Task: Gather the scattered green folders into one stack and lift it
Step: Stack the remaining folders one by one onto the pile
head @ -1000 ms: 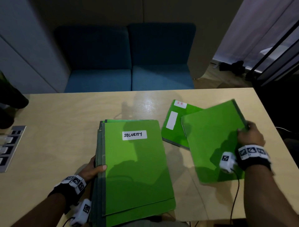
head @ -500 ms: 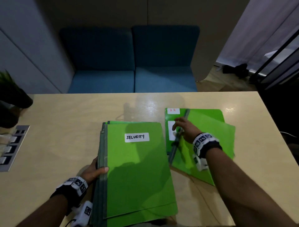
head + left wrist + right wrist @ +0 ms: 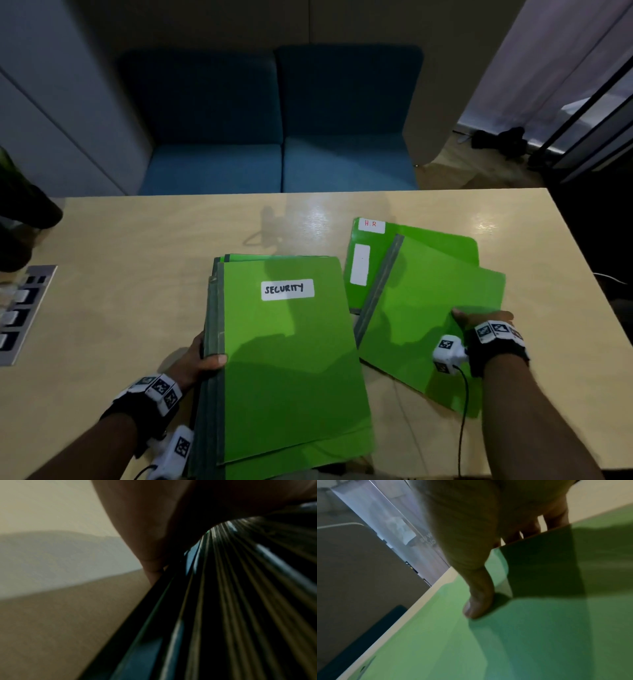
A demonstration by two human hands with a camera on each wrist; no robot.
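A stack of green folders (image 3: 291, 359), its top one labelled SECURITY, lies at the near middle of the table. My left hand (image 3: 202, 359) grips the stack's spine edge, thumb on top; the left wrist view shows the layered folder edges (image 3: 231, 601) beside the palm. To the right, a plain green folder (image 3: 421, 308) lies slanted over another marked H R (image 3: 366, 260). My right hand (image 3: 479, 318) pinches the plain folder's right edge: the thumb (image 3: 477, 601) presses on its cover (image 3: 522, 642) and the fingers (image 3: 556, 516) go under the edge.
The wooden table (image 3: 137, 274) carries a grey socket panel (image 3: 20, 311) at its left edge. A blue sofa (image 3: 274, 137) stands beyond the far edge. A dark plant pot (image 3: 24, 212) sits at the far left. A thin cable (image 3: 462, 411) hangs from my right wrist.
My right hand has left the plain folder's spine and moved to its right edge, now pinching it there. The plain folder lies turned over the H R one. The left hand stayed.
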